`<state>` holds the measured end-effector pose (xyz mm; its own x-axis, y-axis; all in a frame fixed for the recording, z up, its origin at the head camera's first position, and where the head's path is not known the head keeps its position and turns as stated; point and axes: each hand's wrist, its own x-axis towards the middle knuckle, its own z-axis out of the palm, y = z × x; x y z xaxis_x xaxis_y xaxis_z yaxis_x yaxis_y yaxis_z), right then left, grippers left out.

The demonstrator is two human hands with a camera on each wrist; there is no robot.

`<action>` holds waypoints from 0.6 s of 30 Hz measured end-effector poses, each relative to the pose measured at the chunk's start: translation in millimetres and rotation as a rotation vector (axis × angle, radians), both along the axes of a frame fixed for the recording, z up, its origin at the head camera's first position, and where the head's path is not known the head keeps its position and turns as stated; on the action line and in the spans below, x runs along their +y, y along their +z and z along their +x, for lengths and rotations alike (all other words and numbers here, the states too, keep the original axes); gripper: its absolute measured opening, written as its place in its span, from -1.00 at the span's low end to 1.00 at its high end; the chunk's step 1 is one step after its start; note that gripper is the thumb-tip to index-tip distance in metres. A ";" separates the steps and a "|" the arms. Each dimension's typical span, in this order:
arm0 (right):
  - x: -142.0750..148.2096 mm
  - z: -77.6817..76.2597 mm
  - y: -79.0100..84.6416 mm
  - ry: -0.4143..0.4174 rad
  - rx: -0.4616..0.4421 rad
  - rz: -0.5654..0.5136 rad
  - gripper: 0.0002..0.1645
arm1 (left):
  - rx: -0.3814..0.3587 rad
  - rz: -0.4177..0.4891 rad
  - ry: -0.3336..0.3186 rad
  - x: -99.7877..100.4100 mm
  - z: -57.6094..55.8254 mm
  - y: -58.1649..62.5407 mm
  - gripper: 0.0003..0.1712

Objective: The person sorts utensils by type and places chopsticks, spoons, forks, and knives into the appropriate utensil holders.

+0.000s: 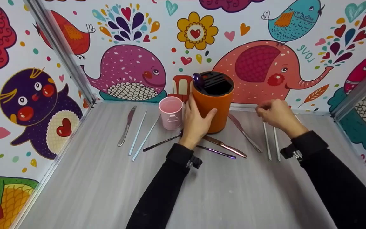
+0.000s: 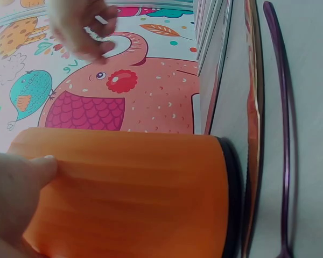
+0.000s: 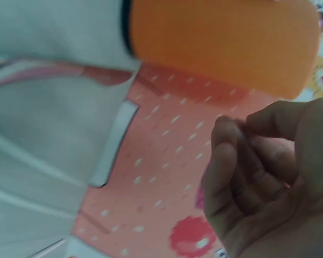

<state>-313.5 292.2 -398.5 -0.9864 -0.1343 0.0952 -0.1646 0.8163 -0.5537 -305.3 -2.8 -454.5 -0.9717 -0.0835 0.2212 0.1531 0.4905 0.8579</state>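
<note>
An orange cylindrical knife block [image 1: 213,111] with a black slotted top stands near the back wall. My left hand [image 1: 197,122] grips its left side, thumb across the front. A purple spoon [image 1: 197,79] sticks up from the slots, bowl uppermost. My right hand [image 1: 280,116] is raised to the right of the block, over two pale straight sticks [image 1: 267,140]. In the right wrist view its fingers [image 3: 223,156] are loosely curled, with nothing between them and the thumb. A pink cup [image 1: 171,114] stands beside the left hand.
Left of the cup lie a table knife [image 1: 127,127] and two pale blue sticks [image 1: 137,133]. A dark handle [image 1: 160,142], a copper-coloured knife [image 1: 226,146] and a purple handle [image 1: 218,152] lie before the block. Another knife [image 1: 245,133] lies right. Patterned walls [image 1: 240,28] enclose the table.
</note>
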 end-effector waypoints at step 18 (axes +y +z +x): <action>52.3 -14.5 -62.3 -0.104 -0.198 0.144 -0.64 | -0.026 0.000 0.000 0.0 0.2 2.0 0.30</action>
<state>-327.9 344.5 -460.7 -0.9930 -0.0298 -0.1143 0.0242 0.8958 -0.4437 -305.1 -2.8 -452.5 -0.9771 -0.0836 0.1959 0.1308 0.4903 0.8617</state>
